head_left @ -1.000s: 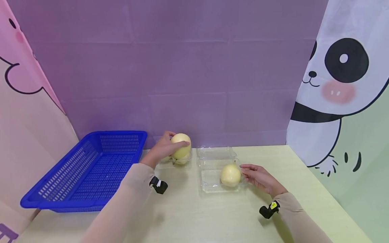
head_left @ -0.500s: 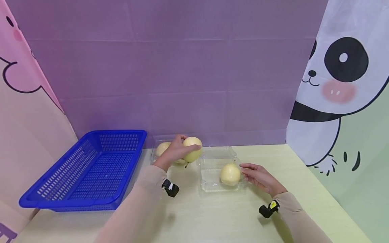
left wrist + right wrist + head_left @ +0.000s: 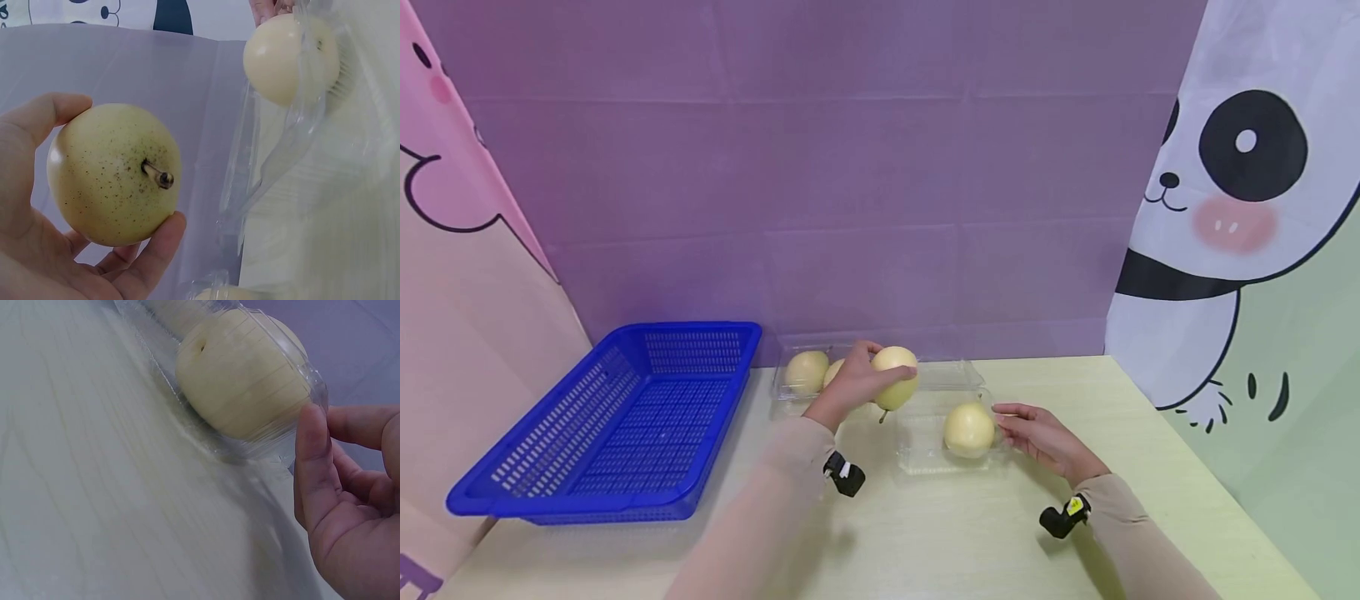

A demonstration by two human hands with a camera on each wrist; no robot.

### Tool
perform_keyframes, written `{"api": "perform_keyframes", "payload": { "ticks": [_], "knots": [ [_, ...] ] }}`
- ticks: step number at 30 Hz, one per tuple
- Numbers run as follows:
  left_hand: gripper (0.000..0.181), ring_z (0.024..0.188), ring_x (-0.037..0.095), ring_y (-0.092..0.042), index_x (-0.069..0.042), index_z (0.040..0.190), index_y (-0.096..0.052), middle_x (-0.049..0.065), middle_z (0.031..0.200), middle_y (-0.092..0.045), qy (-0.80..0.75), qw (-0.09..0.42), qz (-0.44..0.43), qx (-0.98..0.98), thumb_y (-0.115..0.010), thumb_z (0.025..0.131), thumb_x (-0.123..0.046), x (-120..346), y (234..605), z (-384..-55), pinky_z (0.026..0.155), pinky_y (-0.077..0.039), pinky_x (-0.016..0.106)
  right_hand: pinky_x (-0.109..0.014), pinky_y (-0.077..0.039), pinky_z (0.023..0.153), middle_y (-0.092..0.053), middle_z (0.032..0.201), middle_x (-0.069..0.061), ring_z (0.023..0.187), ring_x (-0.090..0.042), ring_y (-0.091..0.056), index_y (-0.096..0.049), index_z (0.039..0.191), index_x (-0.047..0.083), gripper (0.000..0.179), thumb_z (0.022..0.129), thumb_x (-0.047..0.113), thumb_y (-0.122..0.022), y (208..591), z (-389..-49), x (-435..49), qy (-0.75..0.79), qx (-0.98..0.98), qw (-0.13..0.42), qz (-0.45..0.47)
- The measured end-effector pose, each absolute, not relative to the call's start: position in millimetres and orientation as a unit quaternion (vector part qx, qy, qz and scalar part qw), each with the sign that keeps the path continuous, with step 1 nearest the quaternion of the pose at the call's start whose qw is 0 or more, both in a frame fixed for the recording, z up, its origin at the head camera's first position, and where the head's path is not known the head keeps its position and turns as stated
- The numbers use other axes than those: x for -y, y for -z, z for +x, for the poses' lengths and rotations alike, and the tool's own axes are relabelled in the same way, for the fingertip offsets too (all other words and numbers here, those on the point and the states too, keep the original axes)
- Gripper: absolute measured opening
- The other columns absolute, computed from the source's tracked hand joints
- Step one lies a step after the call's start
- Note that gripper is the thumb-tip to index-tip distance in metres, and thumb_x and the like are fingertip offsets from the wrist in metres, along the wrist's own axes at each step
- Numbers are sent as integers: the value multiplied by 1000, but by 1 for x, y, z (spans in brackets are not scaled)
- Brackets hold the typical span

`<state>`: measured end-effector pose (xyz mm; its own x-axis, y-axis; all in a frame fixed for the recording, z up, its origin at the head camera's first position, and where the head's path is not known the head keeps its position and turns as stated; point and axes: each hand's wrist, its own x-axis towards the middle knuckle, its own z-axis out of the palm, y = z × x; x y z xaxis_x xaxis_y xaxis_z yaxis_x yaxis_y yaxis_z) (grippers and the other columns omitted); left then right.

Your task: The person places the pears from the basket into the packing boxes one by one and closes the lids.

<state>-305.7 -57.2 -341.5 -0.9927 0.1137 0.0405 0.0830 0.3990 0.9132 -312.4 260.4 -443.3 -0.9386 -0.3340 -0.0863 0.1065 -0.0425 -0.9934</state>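
My left hand [image 3: 853,383] grips a pale yellow pear [image 3: 895,367] above the left side of an opened clear plastic clamshell box [image 3: 917,446]. The left wrist view shows brown speckles around this pear's short stem [image 3: 159,175]; fingers and thumb curl about its sides. Inside the box, toward its right end, sits another pear [image 3: 968,430]. At that right end my right hand [image 3: 1041,442] pinches the box's edge between thumb and finger, plain in the right wrist view beside the boxed pear [image 3: 244,375]. The lid [image 3: 951,373] lies folded back toward the wall.
Behind my left hand, a second clear box [image 3: 779,385] against the purple backdrop [image 3: 857,167] contains at least two pears [image 3: 807,372], partly hidden by the hand. A blue plastic basket [image 3: 568,504] stands on the left of the pale wooden table [image 3: 925,542].
My left hand has carried its pear rightward from the back box toward the opened box, uncovering pears behind it. The right hand has stayed at the box's edge.
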Motion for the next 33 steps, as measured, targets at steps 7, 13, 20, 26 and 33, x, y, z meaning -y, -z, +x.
{"api": "perform_keyframes", "payload": {
  "ticks": [7,13,20,26,33],
  "knots": [
    [70,101,29,-61,-4,127,-43,17,119,-54,-553,16,66,-830,-81,80,-40,48,348,-307,79,-54,42,-18,-53,71,-60,100,-4,77,-7,-59,-42,139,-14,43,103,5,-54,444,-313,-260,718,-675,151,-82],
    [69,94,26,-61,-5,125,-42,16,114,-55,-565,20,64,-822,-81,80,-39,41,354,-307,74,-54,39,-18,-53,71,-61,99,-4,77,-7,-59,-42,139,-15,43,102,5,-55,443,-313,-260,719,-673,153,-86],
    [67,93,26,-62,-4,122,-43,16,112,-55,-566,16,60,-822,-82,79,-38,35,360,-307,73,-53,37,-18,-53,71,-61,98,-3,77,-7,-59,-42,139,-14,42,103,5,-54,444,-313,-260,719,-672,153,-87],
    [71,94,26,-61,-4,126,-43,15,113,-56,-559,20,60,-827,-82,79,-40,33,361,-307,75,-52,38,-19,-53,71,-59,97,-4,77,-7,-58,-41,140,-14,44,103,6,-55,445,-314,-259,713,-679,151,-89],
    [75,98,27,-61,-4,130,-44,16,114,-58,-548,18,67,-833,-83,78,-42,31,368,-308,82,-53,42,-18,-53,71,-59,97,-3,77,-7,-58,-43,139,-12,42,103,6,-54,444,-313,-259,712,-679,153,-89]
  ]
}}
